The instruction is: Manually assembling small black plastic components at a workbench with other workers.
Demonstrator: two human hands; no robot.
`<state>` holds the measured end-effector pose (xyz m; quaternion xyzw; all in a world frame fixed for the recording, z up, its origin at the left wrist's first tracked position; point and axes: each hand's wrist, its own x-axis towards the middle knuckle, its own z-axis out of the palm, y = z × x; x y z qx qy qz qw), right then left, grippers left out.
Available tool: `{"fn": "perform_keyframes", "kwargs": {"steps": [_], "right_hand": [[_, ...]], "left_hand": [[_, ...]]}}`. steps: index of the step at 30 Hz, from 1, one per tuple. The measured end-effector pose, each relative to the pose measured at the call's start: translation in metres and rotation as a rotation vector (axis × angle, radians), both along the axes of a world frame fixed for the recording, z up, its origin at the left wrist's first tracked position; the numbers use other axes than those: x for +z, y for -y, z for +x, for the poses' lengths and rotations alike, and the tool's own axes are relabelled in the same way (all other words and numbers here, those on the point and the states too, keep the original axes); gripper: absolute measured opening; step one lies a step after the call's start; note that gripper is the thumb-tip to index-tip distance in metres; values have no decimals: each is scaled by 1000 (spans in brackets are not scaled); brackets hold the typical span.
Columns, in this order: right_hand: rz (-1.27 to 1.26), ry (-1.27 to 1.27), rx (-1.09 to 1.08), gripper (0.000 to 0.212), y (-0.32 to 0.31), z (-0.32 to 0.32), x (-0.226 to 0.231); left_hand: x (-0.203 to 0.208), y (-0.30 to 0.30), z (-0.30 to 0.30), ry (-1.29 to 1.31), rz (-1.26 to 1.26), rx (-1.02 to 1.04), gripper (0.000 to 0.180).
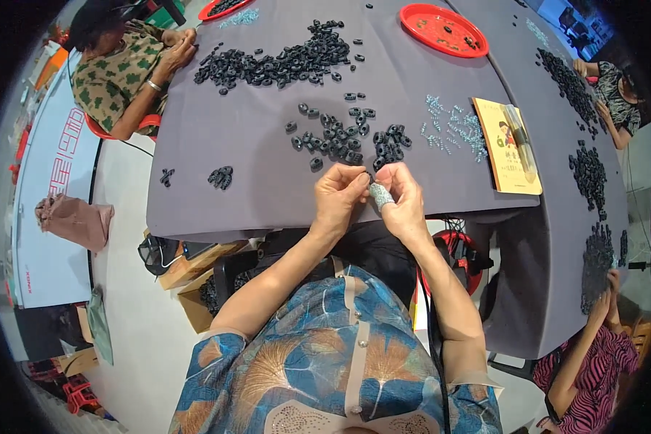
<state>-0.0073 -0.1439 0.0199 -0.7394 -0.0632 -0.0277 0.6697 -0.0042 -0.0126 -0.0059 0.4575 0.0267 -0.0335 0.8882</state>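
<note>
My left hand (338, 197) and my right hand (403, 202) meet at the near table edge, fingertips pinched together. Between them is a small black plastic piece (370, 174), mostly hidden by the fingers. A grey-white wrapping (380, 195) covers one digit of my right hand. Just beyond my fingers lies a loose cluster of black plastic pieces (333, 135), oval with holes, and a smaller bunch (391, 142) is close to my right fingertips. Small metal springs (452, 126) are scattered to the right of it.
A large black pile (282, 61) lies farther off; small groups (220, 177) sit at left. A yellow booklet (506, 155) with a clear tube (521, 137) rests at right. A red tray (445, 30) stands at the back. Other people work around the grey-covered table (224, 130).
</note>
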Motion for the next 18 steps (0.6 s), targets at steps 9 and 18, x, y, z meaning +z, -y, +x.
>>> {"fn": "perform_keyframes", "kwargs": {"steps": [9,18], "right_hand": [[175,-169,38,22,-1,4,-2],[-47,-246,127,11,2,0,16]], "left_hand": [[6,-1,3,-34,-71,41,11],[8,-2,3,-91,-120,10,12]]}}
